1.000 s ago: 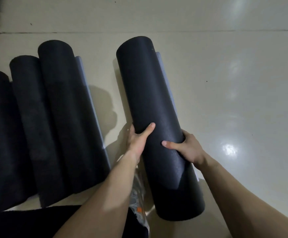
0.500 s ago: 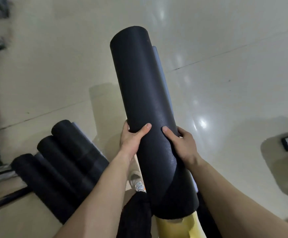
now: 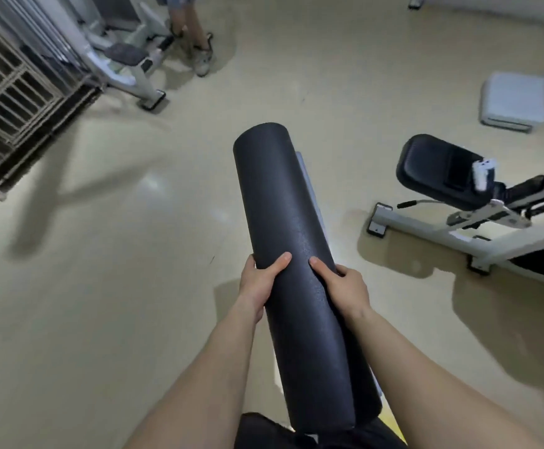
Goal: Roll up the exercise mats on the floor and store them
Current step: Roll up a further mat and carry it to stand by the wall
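Clearly both hands grasping rolled black mat (image 3: 291, 254), left hand (image 3: 259, 286), right hand (image 3: 345, 288), fingers beneath hidden, near end cut off

Dim, yellowish light — soft glare on the floor (image 3: 154, 186), long blurred shadows, edges bowed.

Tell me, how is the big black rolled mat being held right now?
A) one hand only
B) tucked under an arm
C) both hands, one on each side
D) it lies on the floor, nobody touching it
C: the left hand and the right hand grip opposite sides of the rolled mat, which is lifted off the floor.
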A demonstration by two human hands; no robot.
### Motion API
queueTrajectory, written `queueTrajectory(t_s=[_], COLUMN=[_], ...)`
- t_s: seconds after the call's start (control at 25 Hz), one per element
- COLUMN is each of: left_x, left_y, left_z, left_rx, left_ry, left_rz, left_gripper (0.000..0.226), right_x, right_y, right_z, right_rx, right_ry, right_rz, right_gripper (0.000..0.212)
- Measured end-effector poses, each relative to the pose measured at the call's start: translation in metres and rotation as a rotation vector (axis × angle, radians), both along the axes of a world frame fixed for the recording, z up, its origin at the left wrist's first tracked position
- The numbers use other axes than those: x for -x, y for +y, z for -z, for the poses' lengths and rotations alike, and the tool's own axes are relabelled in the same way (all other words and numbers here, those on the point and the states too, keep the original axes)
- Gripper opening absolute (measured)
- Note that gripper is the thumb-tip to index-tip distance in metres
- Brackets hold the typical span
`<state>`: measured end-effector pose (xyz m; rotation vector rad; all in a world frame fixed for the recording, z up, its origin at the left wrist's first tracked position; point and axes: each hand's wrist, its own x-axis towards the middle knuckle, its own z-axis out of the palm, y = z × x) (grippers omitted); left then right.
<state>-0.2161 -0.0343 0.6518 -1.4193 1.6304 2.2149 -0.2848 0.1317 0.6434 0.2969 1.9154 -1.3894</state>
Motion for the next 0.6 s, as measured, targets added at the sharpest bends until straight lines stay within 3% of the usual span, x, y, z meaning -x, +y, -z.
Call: queueTrajectory(t_s=[0.28, 0.6], left_x=[0.126, 0.185], left_y=[0.087, 0.21], left_z=[-0.022, -0.024], left_rx=[-0.01, -0.079], left_ry=[0.044, 0.1], left_rz=[0.506, 1.16], left_gripper=[0.069, 0.075], right_x=[0.042, -0.009], right_y=[0.104, 0.175], right_z=[-0.029, -0.036], right_rx=[-0.042, -0.109], right_ry=[0.059, 0.046], right_rz=[0.488, 1.197], right_gripper=[0.053, 0.047])
